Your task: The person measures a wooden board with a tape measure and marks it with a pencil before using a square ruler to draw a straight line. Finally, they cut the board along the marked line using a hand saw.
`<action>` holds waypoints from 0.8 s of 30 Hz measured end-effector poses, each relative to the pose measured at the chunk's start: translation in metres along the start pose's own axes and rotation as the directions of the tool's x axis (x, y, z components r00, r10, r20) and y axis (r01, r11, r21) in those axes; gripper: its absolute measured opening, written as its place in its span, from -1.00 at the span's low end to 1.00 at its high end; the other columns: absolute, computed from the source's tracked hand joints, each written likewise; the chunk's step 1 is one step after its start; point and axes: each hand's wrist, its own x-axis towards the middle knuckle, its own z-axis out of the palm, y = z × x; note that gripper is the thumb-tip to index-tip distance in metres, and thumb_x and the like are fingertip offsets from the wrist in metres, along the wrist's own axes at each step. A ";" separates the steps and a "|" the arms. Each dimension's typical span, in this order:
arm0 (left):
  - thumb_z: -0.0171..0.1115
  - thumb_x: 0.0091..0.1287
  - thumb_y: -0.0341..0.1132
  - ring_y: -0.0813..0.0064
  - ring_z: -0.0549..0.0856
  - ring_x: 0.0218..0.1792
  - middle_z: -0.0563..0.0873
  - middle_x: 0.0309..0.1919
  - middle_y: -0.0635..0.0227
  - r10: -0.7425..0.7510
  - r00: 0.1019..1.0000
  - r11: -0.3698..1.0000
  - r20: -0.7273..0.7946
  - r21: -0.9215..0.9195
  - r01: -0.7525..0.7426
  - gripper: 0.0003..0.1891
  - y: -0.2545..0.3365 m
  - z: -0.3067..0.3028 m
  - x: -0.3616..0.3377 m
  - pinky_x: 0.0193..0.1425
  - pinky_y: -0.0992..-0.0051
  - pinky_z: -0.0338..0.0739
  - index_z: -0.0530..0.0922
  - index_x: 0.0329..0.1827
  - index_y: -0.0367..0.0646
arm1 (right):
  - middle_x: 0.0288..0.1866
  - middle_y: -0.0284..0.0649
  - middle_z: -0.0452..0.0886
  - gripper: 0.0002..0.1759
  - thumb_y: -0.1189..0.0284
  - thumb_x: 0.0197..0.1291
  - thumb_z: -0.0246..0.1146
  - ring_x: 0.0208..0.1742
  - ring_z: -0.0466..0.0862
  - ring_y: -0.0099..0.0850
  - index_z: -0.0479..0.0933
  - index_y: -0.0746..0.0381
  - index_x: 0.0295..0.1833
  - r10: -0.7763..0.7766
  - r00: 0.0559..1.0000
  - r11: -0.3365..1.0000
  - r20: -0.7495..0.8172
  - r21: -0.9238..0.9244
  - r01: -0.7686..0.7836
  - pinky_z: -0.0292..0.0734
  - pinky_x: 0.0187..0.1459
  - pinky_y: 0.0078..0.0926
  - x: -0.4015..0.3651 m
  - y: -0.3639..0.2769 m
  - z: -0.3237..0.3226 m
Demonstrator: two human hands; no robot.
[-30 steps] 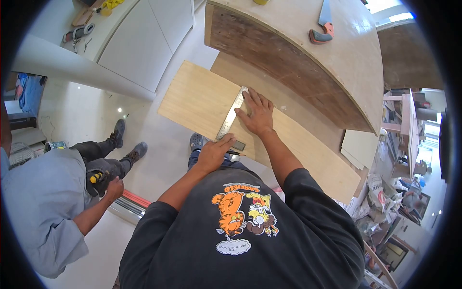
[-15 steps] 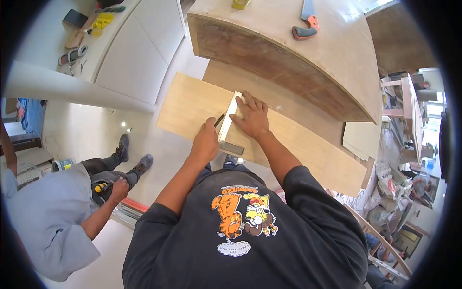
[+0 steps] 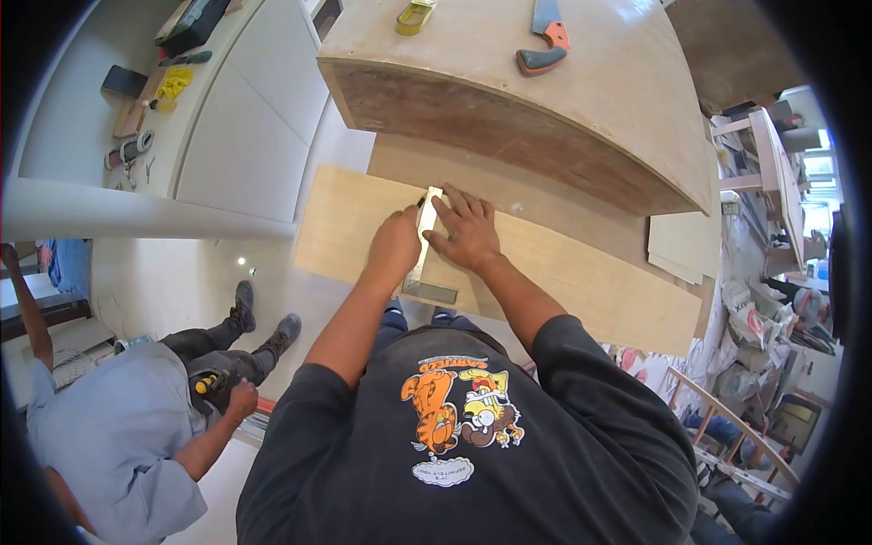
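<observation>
A pale wooden board [image 3: 563,272] lies crosswise in front of me. Across it rests a metal try square [image 3: 427,232], its stock [image 3: 434,292] at the board's near edge. My left hand [image 3: 395,243] is closed on a thin dark pencil [image 3: 421,203], mostly hidden, beside the blade's upper left side. Palm down, my right hand [image 3: 470,232] lies on the board with fingers spread, thumb and fingertips touching the blade.
Beyond the board stands a large wooden panel piece [image 3: 509,109] bearing a handsaw [image 3: 543,56] and a yellow tape roll [image 3: 415,16]. A person in a grey shirt [image 3: 127,409] is at the left, near a white cabinet [image 3: 245,109]. Bags [image 3: 749,313] and wooden frames stand right.
My left hand and the pencil have moved up along the blade, away from my body. My right hand still lies at the square. The view has shifted slightly.
</observation>
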 end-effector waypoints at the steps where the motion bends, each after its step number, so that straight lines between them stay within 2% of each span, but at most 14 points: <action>1: 0.10 0.27 -0.51 -0.19 0.68 -0.09 0.67 -0.19 -0.21 -0.002 1.000 1.000 0.013 0.010 0.002 -0.77 0.003 -0.002 0.007 0.00 0.00 0.58 0.55 -0.04 -0.35 | 0.62 -0.19 0.13 -0.23 -0.14 0.21 0.17 0.58 0.15 -0.20 0.37 0.01 0.46 -0.001 1.000 1.000 -0.003 0.010 0.001 -0.09 0.51 0.01 0.000 0.000 0.000; 7: 0.16 0.25 -0.51 -0.18 0.69 -0.10 0.70 -0.24 -0.21 -0.041 0.996 0.999 0.073 -0.005 0.042 -0.82 -0.001 -0.009 -0.014 -0.01 0.00 0.58 0.56 -0.12 -0.36 | 0.57 -0.17 0.21 -0.23 -0.13 0.16 0.23 0.55 0.20 -0.18 0.42 0.02 0.42 -0.012 0.998 1.000 -0.067 0.011 0.013 -0.04 0.48 -0.02 0.000 0.002 0.002; 10: 0.13 0.26 -0.51 -0.18 0.70 -0.11 0.70 -0.24 -0.21 -0.003 1.000 1.000 0.019 -0.019 0.004 -0.84 0.004 -0.008 -0.003 0.00 0.00 0.58 0.56 -0.13 -0.37 | 0.58 -0.17 0.20 -0.23 -0.13 0.16 0.23 0.55 0.20 -0.18 0.42 0.03 0.42 -0.015 0.998 1.000 -0.061 0.022 0.016 -0.04 0.49 -0.02 -0.003 0.001 0.003; 13: 0.11 0.26 -0.52 -0.17 0.70 -0.10 0.70 -0.25 -0.22 -0.042 0.996 0.998 0.077 0.044 0.038 -0.82 0.017 -0.017 0.006 0.02 0.01 0.57 0.56 -0.12 -0.39 | 0.58 -0.17 0.19 -0.23 -0.13 0.17 0.22 0.56 0.19 -0.18 0.42 0.04 0.42 -0.006 0.999 1.000 -0.051 0.025 0.007 -0.06 0.49 -0.02 -0.003 0.002 0.001; 16: 0.09 0.27 -0.52 -0.16 0.70 -0.08 0.70 -0.22 -0.21 -0.024 0.975 0.985 0.220 0.174 -0.015 -0.79 0.009 -0.030 -0.022 0.05 0.03 0.57 0.55 -0.07 -0.39 | 0.58 -0.17 0.19 -0.23 -0.12 0.17 0.21 0.56 0.18 -0.17 0.43 0.06 0.42 -0.022 0.998 0.999 -0.065 0.027 0.024 -0.05 0.49 -0.02 -0.002 0.001 0.001; 19: 0.01 0.40 -0.41 -0.22 0.65 -0.07 0.67 -0.20 -0.27 -0.115 0.974 0.987 0.193 0.131 0.090 -0.76 0.001 -0.048 -0.071 0.02 0.02 0.52 0.56 0.00 -0.36 | 0.58 -0.18 0.19 -0.23 -0.10 0.17 0.22 0.56 0.17 -0.17 0.43 0.08 0.41 -0.020 0.998 1.000 -0.067 0.022 0.021 -0.04 0.49 -0.02 -0.009 0.005 0.003; 22: -0.01 0.42 -0.44 -0.04 0.72 -0.13 0.70 -0.20 -0.17 -0.157 0.983 0.985 -0.099 0.056 0.163 -0.72 -0.026 -0.045 -0.122 -0.02 0.16 0.58 0.52 0.11 -0.35 | 0.59 -0.17 0.18 -0.24 -0.08 0.17 0.24 0.55 0.17 -0.15 0.42 0.11 0.41 -0.033 0.998 0.999 -0.058 0.035 0.035 -0.03 0.49 -0.02 -0.004 0.000 -0.001; 24: -0.02 0.42 -0.47 0.16 0.74 -0.17 0.71 -0.21 -0.03 -0.296 0.954 0.940 -0.040 -0.188 0.284 -0.71 -0.047 -0.037 -0.146 -0.05 0.29 0.59 0.50 0.15 -0.34 | 0.59 -0.18 0.17 -0.23 -0.07 0.17 0.25 0.55 0.17 -0.14 0.41 0.11 0.41 -0.049 0.995 0.998 -0.086 0.025 0.052 -0.01 0.48 -0.02 -0.005 0.000 0.002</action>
